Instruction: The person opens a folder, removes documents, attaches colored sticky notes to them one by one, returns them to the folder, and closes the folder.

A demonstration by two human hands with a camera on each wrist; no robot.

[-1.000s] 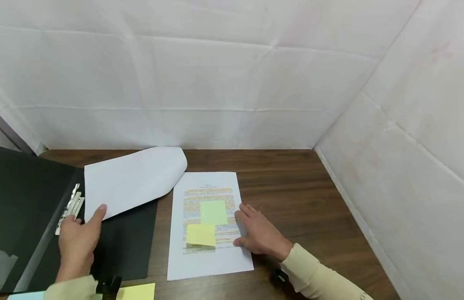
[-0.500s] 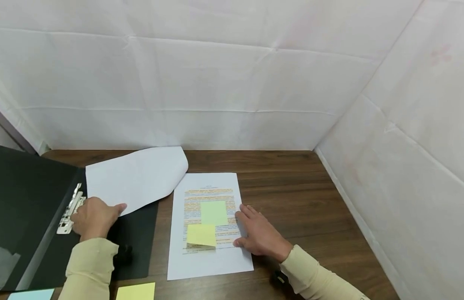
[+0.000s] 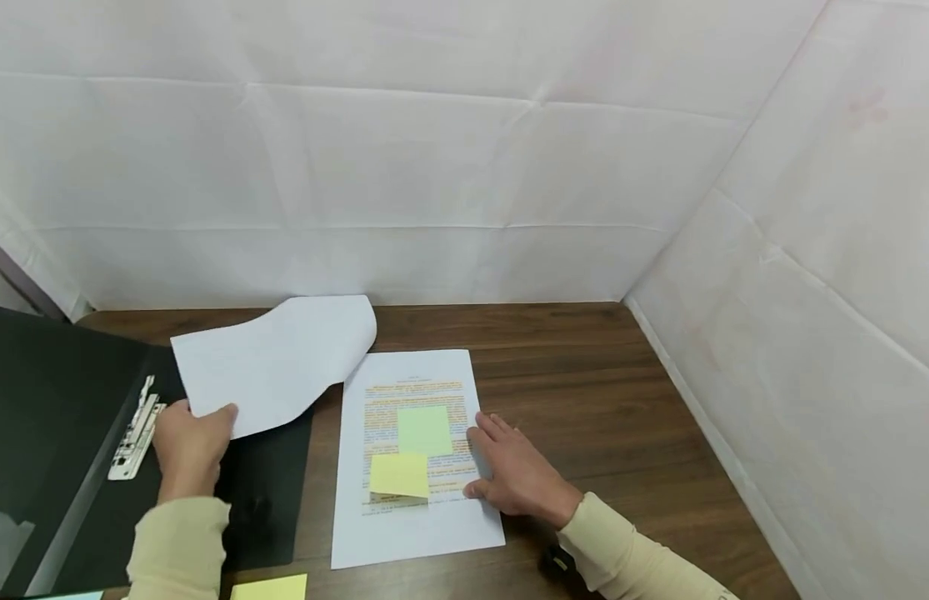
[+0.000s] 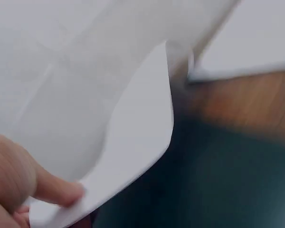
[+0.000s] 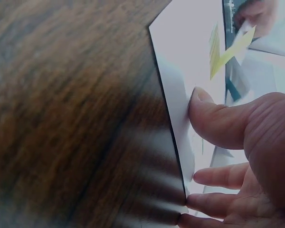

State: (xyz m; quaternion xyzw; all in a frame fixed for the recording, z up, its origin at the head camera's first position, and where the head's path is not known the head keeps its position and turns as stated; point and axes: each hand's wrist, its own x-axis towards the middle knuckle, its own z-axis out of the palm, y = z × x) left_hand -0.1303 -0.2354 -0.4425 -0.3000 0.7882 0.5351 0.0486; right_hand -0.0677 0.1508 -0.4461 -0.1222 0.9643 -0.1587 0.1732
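My left hand (image 3: 190, 454) pinches the near left corner of a white sheet of paper (image 3: 272, 358), thumb on top. The sheet is bent and partly raised over an open black folder (image 3: 265, 492); its far right end curls near the printed page. Also in the left wrist view, the thumb presses the paper (image 4: 137, 128). A metal clip (image 3: 137, 433) on the folder lies just left of that hand. My right hand (image 3: 520, 471) rests with extended fingers on the right edge of a printed page (image 3: 412, 533). That page bears a green sticky note (image 3: 425, 431) and a yellow sticky note (image 3: 399, 475).
Another yellow sticky note (image 3: 271, 588) lies at the near edge of the brown wooden table (image 3: 584, 392). The folder's raised cover (image 3: 44, 433) stands at the left. White sheeting (image 3: 449, 158) rises behind the table and along its right side.
My left hand has moved right from beside the clip and now grips the sheet's near corner. That corner has shifted right and the sheet bends more. My right hand stays in place.
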